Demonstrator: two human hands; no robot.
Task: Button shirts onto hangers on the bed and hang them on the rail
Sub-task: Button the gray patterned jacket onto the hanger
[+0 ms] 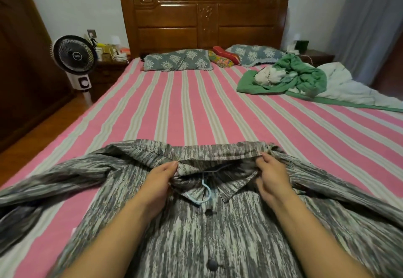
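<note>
Left hand (160, 180) and right hand (269, 176) pinch the shirt (196, 240) collar beside the hanger (206, 190) hook, squaring it for buttoning.

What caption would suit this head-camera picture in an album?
Both hands, left and right, grip the collar of a grey streaked shirt over a light blue hanger on the striped bed.

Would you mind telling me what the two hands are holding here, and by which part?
Both hold the shirt at its neck: the left hand pinches the collar's left side, the right hand the right side. The hanger is untouched.
</note>
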